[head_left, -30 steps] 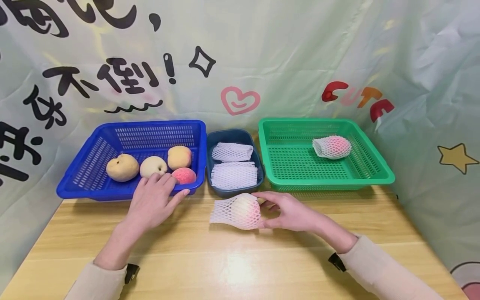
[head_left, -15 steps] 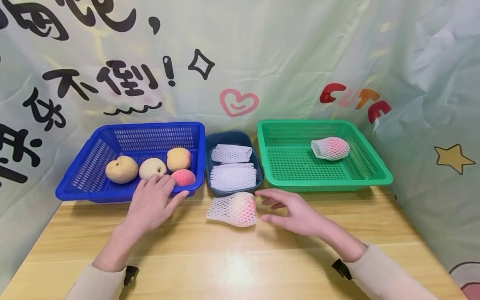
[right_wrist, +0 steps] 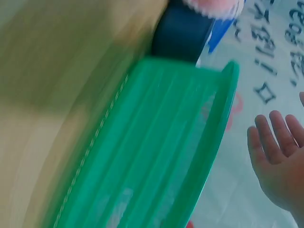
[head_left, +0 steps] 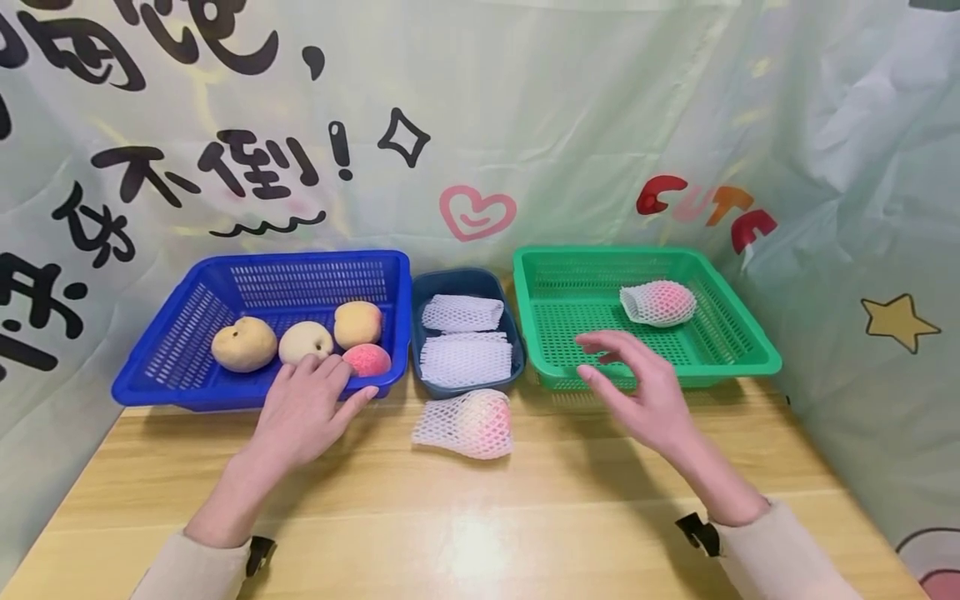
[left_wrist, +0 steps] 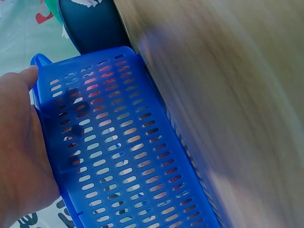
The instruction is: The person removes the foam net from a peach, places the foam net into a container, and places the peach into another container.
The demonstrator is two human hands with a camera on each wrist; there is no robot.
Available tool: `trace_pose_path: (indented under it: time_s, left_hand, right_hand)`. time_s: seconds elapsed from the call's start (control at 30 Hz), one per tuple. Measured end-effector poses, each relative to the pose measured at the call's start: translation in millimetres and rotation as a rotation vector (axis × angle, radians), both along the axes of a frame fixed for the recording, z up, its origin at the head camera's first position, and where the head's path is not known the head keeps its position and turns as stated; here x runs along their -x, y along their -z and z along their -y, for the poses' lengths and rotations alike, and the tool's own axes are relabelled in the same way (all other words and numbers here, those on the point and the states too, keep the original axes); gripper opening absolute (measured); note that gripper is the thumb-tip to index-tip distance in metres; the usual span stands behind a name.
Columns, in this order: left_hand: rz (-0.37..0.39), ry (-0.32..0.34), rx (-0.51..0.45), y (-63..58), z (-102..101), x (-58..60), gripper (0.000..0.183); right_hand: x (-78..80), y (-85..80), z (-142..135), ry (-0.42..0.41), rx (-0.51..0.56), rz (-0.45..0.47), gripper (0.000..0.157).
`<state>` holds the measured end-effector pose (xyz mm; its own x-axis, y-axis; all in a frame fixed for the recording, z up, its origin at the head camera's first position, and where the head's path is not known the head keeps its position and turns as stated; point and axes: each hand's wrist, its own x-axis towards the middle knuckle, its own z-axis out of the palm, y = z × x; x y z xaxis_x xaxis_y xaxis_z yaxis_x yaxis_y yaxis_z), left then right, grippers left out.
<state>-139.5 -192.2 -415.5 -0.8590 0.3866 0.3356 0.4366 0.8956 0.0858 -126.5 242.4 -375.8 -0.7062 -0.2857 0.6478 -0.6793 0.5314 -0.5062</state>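
Note:
My left hand (head_left: 307,408) rests over the front rim of the blue basket (head_left: 180,392), fingers bent inside, thumb along the rim. Its fingertips are by a pale round fruit (head_left: 305,339) and a pinkish-red fruit (head_left: 367,360); whether they touch is hidden. My right hand (head_left: 647,392) hovers above the front rim of the green basket (head_left: 660,372), fingers apart and holding nothing. A pink-and-cream peach in a white foam net (head_left: 480,423) lies on the table between the hands. Another netted pink peach (head_left: 667,302) lies in the green basket.
A dark blue tub (head_left: 517,321) with white foam net sleeves (head_left: 465,358) stands between the baskets. The blue basket also has a yellow peach (head_left: 357,323) and a brownish-yellow fruit (head_left: 244,344). A printed cloth (head_left: 585,125) hangs behind the wooden table (head_left: 375,533).
My right hand has let go of the netted peach on the table and moved right and up to the green basket. My left hand has stayed on the blue basket's rim.

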Motion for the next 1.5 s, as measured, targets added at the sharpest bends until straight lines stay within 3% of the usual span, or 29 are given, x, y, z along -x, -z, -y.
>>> trace_pose_path:
  time_s: [0.2,0.47,0.6,0.97,1.5]
  left_hand:
    - [0.015,-0.005,-0.002,0.9,-0.7,-0.8,0.04]
    - [0.019,-0.006,0.004,-1.2,-0.9,-0.1,0.04]
    - [0.022,-0.009,0.006,-2.4,-0.6,0.6,0.04]
    - [0.063,-0.013,0.03,-4.1,-0.4,2.8,0.042]
    - [0.091,-0.015,0.04,-5.5,1.2,3.1,0.05]
  right_hand:
    - [2.4,3.8,-31.0,0.208,-0.219,-0.069,0.036]
    - [4.0,6.4,-61.0,0.338,-0.461,0.102,0.043]
    - [6.1,9.0,-70.4,0.364,-0.557,0.199,0.051]
    - [15.7,17.6,-84.2,0.371,-0.677,0.291,0.06]
    - [17.4,23.0,-84.5,0.368,-0.703,0.307,0.064]
